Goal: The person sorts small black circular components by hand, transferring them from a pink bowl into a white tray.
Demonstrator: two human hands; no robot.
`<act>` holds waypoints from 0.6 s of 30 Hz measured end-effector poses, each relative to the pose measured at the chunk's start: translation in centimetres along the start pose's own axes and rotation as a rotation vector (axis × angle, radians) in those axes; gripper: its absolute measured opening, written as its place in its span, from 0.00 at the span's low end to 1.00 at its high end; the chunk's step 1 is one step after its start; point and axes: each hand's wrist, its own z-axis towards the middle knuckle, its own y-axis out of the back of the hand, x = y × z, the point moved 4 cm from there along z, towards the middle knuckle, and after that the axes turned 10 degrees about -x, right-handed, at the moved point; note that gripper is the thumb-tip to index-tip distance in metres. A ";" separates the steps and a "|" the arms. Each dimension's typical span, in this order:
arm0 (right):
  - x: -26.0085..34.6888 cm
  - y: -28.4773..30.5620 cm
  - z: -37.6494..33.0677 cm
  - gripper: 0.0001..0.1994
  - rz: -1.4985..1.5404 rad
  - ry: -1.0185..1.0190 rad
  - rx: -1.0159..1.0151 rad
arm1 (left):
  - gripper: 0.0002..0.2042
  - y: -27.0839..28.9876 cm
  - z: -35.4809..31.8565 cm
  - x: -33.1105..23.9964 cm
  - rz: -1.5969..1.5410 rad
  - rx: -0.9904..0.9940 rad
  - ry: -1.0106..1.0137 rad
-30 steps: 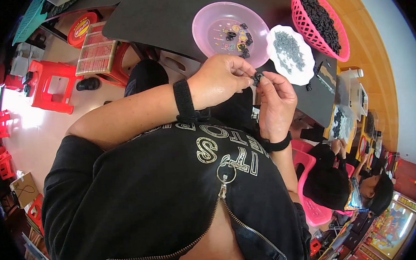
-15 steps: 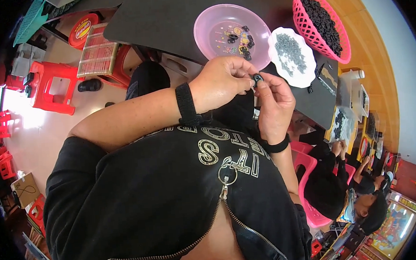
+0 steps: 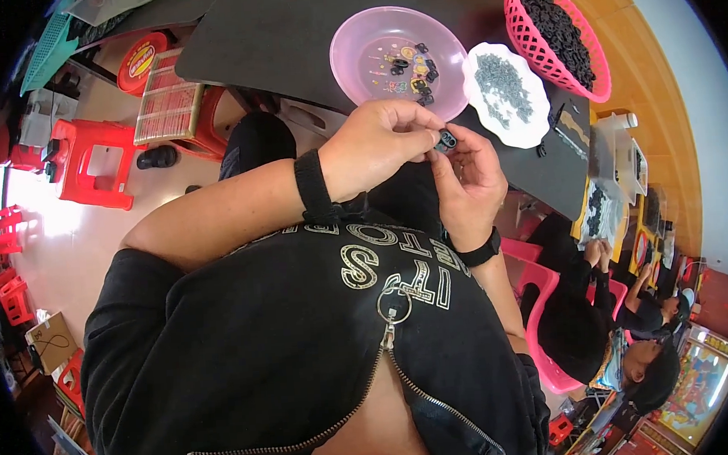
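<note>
- Left hand (image 3: 380, 143) curled, fingertips pinched on a small black part (image 3: 445, 141), wrist crossed by a black band (image 3: 311, 186).
- Right hand (image 3: 465, 184) raised just beside the left, thumb and forefinger closed on the same small black part from below; black wristband (image 3: 478, 251) at the wrist.
- Small black part held between both hands, above the lap, near the edge of the dark table (image 3: 285, 32) and just below the pink bowl (image 3: 354, 57).
- Pink bowl stood on the table with a few small dark and coloured pieces scattered inside.
- White plate (image 3: 533, 134) beside the bowl, heaped with small grey pieces.
- Pink basket (image 3: 518, 18) further back, filled with black parts.
- Black zipped jacket (image 3: 264, 359) with pale lettering filled the lower view.
- Red plastic stools (image 3: 85, 157) stood on the floor to the left, well apart from the hands.
- Other people in dark clothing (image 3: 578, 314) sat further along the table at the right.
</note>
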 end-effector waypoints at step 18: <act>0.7 0.1 0.1 0.13 -0.023 0.085 -0.074 | 0.08 -0.2 -0.3 0.6 0.049 0.006 0.070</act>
